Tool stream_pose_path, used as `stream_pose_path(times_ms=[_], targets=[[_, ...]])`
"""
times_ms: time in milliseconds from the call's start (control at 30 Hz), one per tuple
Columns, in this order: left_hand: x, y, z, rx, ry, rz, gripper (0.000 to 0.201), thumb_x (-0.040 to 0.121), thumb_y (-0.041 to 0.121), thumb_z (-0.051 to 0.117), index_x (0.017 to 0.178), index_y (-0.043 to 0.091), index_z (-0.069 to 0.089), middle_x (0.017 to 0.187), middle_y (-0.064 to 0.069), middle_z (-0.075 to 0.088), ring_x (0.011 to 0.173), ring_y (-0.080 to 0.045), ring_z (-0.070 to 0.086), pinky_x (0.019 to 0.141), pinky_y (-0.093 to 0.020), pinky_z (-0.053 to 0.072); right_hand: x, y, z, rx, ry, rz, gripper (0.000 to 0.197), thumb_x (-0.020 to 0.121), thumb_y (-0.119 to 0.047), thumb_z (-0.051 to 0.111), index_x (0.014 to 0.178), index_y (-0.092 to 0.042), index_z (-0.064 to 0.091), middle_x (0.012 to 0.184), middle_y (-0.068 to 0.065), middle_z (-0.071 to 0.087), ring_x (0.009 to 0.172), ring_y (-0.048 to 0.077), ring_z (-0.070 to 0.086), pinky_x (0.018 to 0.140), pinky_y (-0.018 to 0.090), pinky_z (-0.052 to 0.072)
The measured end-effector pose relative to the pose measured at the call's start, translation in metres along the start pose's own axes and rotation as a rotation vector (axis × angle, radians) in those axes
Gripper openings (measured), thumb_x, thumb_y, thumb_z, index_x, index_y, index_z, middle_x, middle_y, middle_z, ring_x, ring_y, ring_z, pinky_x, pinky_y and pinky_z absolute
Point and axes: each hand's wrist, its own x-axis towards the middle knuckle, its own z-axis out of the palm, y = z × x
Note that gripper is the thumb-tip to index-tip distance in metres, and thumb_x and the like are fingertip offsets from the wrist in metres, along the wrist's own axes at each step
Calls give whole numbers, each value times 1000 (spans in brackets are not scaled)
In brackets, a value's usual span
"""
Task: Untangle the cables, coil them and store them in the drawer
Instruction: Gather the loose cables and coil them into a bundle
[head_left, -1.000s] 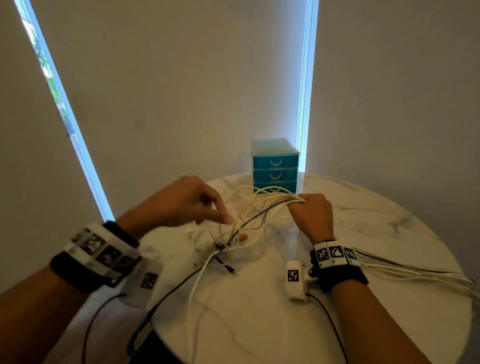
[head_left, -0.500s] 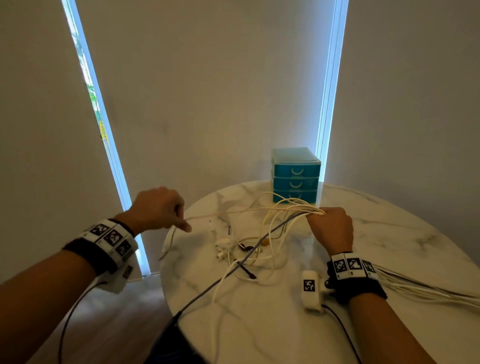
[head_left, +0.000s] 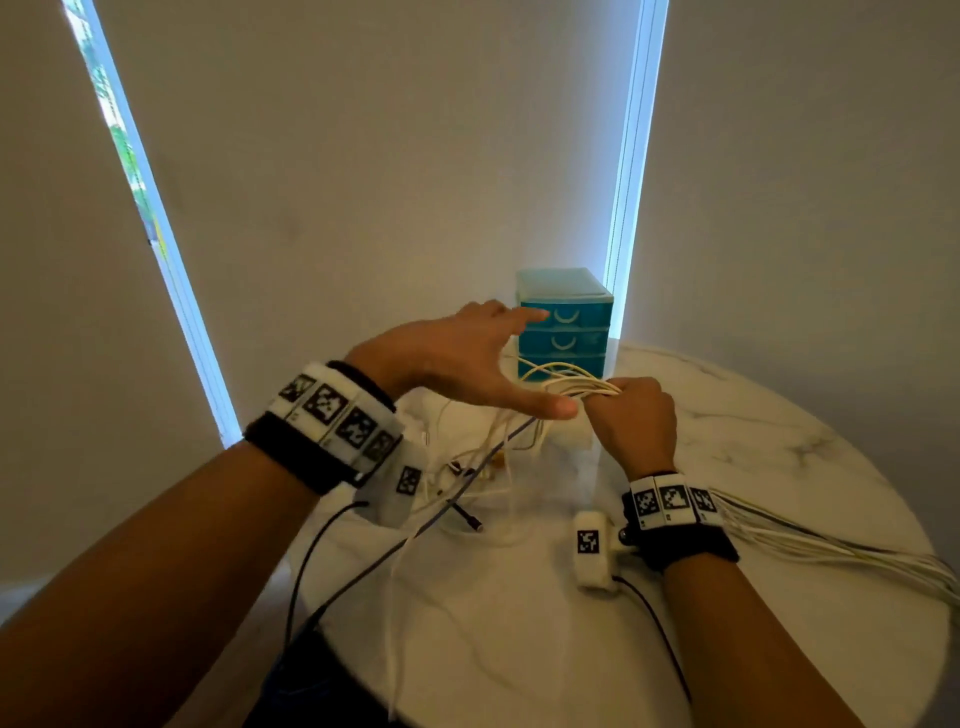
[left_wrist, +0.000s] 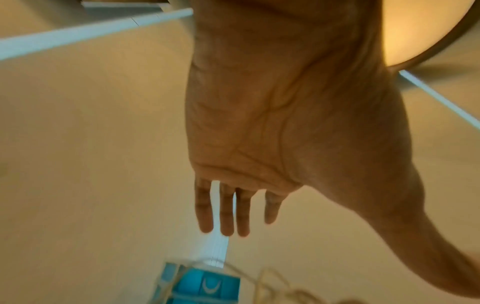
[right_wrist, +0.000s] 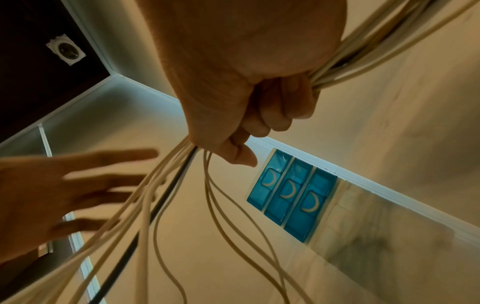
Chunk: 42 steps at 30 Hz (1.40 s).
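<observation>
My right hand (head_left: 631, 415) grips a bundle of several white cables and one dark cable (head_left: 576, 387) above the marble table (head_left: 519, 623). In the right wrist view the fist (right_wrist: 259, 107) is closed round the cables (right_wrist: 166, 195), which hang down from it. The bundle's other side trails off past my right wrist (head_left: 831, 545). My left hand (head_left: 467, 358) hovers open with straight fingers spread, just left of the fist, holding nothing (left_wrist: 226, 209). Loose cable ends and plugs (head_left: 467, 483) lie tangled on the table under it. The teal three-drawer unit (head_left: 566, 325) stands behind, all drawers closed.
The round table's edge runs close on the left (head_left: 291, 561), where cables hang over it. The drawer unit (right_wrist: 291, 199) sits at the table's far edge against the wall. Wrist camera leads (head_left: 654, 623) trail over the table near my arms.
My left hand has let go of the white cable it was pulling out to the left and has swung back right, open, up to the right fist. The right hand kept its grip.
</observation>
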Motion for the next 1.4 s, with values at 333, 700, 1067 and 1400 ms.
stream_pose_path(times_ms=[333,700,1067,1400], targets=[[77,4,55,-310,-158,3,48,86,31,86,126,19,62,94,3,78,88,-18,75,86,-35,56,4,-3,-4,24,11,-100,21,89,-27,72,70,-19,73,62,2,67,62,23,63,58,26,42],[1,-53,47,-684,-399,-79,23,103,32,69,84,20,68,76,0,67,81,-20,71,80,-29,56,3,-3,-19,-30,95,-85,26,80,-14,67,55,-16,60,52,3,53,56,26,52,53,27,29],[-26,-104,44,-358,-204,-100,31,103,35,66,91,8,77,87,-5,80,75,-10,68,83,-25,50,3,-4,-14,2,208,-87,34,91,-15,67,57,-9,61,52,10,53,54,27,49,53,28,30],[-65,-137,58,-926,-350,-86,32,112,24,54,123,-2,69,104,-2,77,85,-12,70,75,-24,57,4,-4,-12,-1,199,-86,30,91,-17,69,62,-9,66,54,9,55,56,26,47,55,29,31]])
